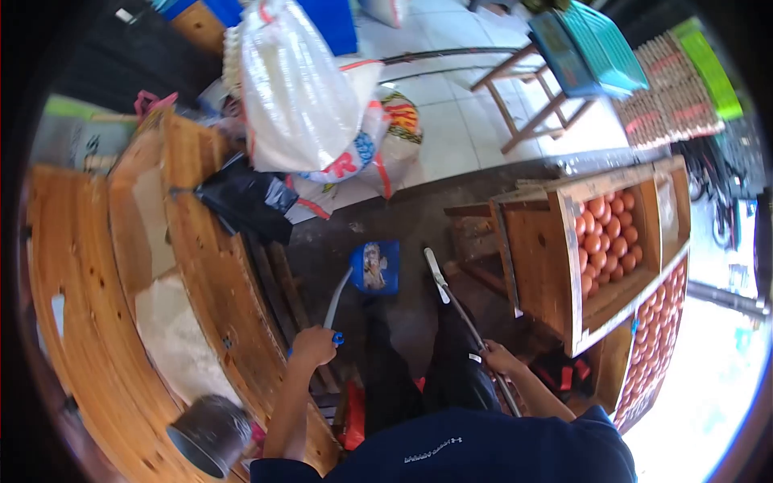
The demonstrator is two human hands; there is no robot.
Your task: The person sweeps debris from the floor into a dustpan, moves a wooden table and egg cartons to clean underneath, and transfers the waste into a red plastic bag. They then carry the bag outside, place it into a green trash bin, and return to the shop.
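Observation:
My left hand (314, 348) is closed around the blue-ended grip of a long-handled dustpan. The blue dustpan (390, 266) is on the dark floor, with pale and brown debris in its tray. My right hand (501, 357) grips the pole of a long-handled broom (460, 310). Its narrow white head is near the floor, to the right of the dustpan and apart from it; I cannot make out bristles. Both tools are in front of my legs.
A wooden crate of brown eggs (608, 241) stands at right, with more eggs (656, 322) beside it. Wooden bins (213, 282) line the left, holding a dark bucket (211, 435). White sacks (294, 88) stand ahead. A wooden stool (555, 113) bears a teal basket (600, 48).

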